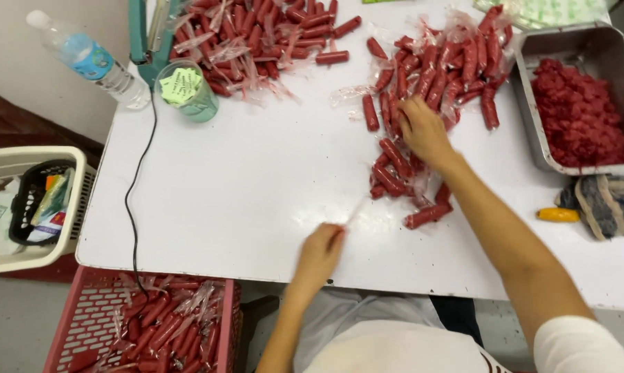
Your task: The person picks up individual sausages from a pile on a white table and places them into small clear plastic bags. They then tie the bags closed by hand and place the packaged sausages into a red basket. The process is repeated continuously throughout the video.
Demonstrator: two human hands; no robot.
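Across the white laminate table [257,186] at which you sit, a black power cord [138,179] runs from a teal heat-sealing tool [146,34] at the far edge down over the near edge. Beyond the table's left side, a pale wall meets a dark red floor. Your right hand [422,131] rests palm down, fingers spread, on the pile of red sausage sticks sealed in clear plastic [402,166] at centre right; whether it grips one, you cannot tell from this view. Your left hand [319,252] sits near the front edge, fingers pinched on a thin clear plastic strip [353,213], which is blurred. A second heap of wrapped red sticks [257,34] lies at the far edge beside the sealer. Containers: a rectangular steel tray [533,103] at the right holds loose red minced filling [578,117]; a clear plastic cup [187,93] holds small green paper tags; a clear plastic water bottle with a blue label [91,59] lies tilted at the far left corner. Below the table, a pink perforated plastic crate [84,311] holds more wrapped sticks, and a cream plastic basket [29,207] holds a black basket with packets. A yellow-handled tool [557,215] lies touching a striped cloth [606,200].
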